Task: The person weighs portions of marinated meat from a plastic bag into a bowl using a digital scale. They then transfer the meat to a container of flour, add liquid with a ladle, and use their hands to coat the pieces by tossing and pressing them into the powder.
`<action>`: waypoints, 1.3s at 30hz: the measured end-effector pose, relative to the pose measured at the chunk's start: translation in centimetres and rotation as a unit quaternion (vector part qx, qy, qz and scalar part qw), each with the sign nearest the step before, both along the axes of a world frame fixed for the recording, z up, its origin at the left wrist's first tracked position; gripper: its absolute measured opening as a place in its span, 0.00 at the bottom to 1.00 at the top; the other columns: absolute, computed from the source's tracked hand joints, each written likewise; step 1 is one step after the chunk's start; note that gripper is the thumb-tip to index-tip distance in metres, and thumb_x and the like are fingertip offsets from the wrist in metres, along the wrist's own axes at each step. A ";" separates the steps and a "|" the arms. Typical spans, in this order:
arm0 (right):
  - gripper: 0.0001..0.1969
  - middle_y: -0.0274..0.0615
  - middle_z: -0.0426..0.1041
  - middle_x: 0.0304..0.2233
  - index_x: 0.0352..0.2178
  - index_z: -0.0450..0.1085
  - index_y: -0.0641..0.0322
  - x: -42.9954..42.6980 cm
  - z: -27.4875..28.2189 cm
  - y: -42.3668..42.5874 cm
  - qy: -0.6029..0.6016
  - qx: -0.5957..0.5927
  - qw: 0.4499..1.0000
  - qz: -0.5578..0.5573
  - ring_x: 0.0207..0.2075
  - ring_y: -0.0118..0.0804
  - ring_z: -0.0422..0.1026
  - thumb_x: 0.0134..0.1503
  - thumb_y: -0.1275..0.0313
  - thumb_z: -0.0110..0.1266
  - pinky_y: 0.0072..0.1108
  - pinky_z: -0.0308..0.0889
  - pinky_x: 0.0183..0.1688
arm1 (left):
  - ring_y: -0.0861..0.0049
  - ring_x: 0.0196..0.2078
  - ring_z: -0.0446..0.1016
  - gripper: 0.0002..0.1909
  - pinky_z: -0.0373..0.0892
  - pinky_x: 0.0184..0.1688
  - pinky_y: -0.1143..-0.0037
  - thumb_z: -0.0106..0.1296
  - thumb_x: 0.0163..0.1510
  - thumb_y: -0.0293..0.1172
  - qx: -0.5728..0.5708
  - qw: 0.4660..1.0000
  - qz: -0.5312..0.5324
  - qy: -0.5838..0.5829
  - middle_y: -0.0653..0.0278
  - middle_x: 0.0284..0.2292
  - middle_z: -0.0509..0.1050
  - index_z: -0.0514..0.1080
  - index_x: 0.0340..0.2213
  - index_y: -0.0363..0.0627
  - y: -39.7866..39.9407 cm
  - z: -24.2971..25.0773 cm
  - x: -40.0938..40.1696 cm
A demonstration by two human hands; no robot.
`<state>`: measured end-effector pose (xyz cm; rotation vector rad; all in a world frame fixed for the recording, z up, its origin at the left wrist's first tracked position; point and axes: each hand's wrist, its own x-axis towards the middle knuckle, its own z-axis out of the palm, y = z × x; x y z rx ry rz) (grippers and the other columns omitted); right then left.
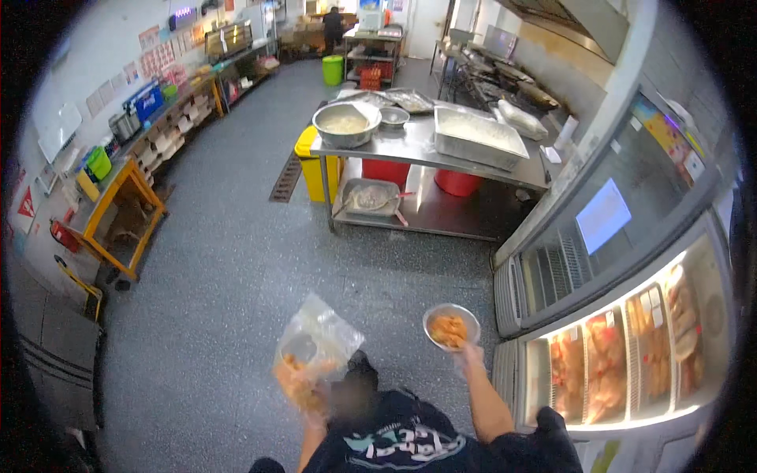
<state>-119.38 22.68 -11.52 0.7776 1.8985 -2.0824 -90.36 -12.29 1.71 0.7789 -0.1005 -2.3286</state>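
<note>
A clear plastic bag [319,337] with orange-coated food pieces in its lower part hangs from my left hand [316,408], whose fingers are partly hidden by the bag and food. Out to the right, my right hand [469,358] grips the near rim of a round metal bowl [429,338]. Orange food pieces [448,330] of the same colour lie in that bowl. A thin clear glove seems to cover my right hand. Bag and bowl are apart, both above the grey speckled floor.
Ahead stands a steel table [414,155] with a large metal bowl [346,139] and a deep metal tray [479,151]. A yellow bin [316,177] is at its left end. Close on my right, a lit refrigerator [514,378] holds packed meat. A person [333,29] stands far back.
</note>
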 end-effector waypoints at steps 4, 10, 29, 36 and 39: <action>0.16 0.47 0.74 0.32 0.35 0.71 0.77 -12.8 -1.4 -10.4 -0.031 -0.094 0.995 0.012 0.28 0.37 0.73 0.45 0.75 0.59 0.26 0.69 0.26 | 0.64 0.51 0.70 0.31 0.70 0.52 0.65 0.56 0.50 0.31 -0.029 0.999 -0.007 0.025 0.56 0.51 0.68 0.60 0.54 0.39 -6.0 2.4 -11.4; 0.12 0.44 0.74 0.28 0.35 0.71 0.72 -34.3 3.9 -26.3 0.047 -0.115 0.982 0.145 0.27 0.37 0.73 0.47 0.77 0.55 0.26 0.70 0.29 | 0.64 0.52 0.70 0.31 0.70 0.52 0.65 0.56 0.50 0.30 -0.085 0.996 0.039 0.009 0.56 0.52 0.67 0.59 0.55 0.39 -12.8 5.2 -22.6; 0.29 0.44 0.65 0.55 0.55 0.61 0.57 -57.7 15.4 -30.4 0.254 -0.049 0.660 0.705 0.57 0.39 0.62 0.52 0.65 0.59 0.30 0.55 0.61 | 0.63 0.53 0.69 0.32 0.69 0.53 0.65 0.55 0.50 0.26 -0.036 0.995 -0.087 -0.041 0.54 0.53 0.66 0.58 0.56 0.37 -5.3 5.4 -56.5; 0.49 0.47 0.61 0.56 0.64 0.39 0.60 -50.8 22.5 -20.9 0.190 -0.263 0.905 0.276 0.56 0.38 0.62 0.48 0.72 0.65 0.32 0.57 0.60 | 0.69 0.48 0.72 0.30 0.71 0.50 0.68 0.56 0.51 0.26 -0.265 0.846 -0.456 -0.076 0.56 0.50 0.69 0.58 0.55 0.38 -3.0 7.2 -75.7; 0.44 0.45 0.63 0.53 0.62 0.46 0.61 -50.0 19.6 -19.0 0.173 -0.261 0.948 0.050 0.53 0.34 0.64 0.48 0.72 0.65 0.28 0.62 0.56 | 0.74 0.45 0.73 0.28 0.70 0.49 0.72 0.62 0.47 0.22 -0.286 0.729 -0.617 -0.072 0.61 0.45 0.73 0.65 0.50 0.38 -0.9 7.8 -80.0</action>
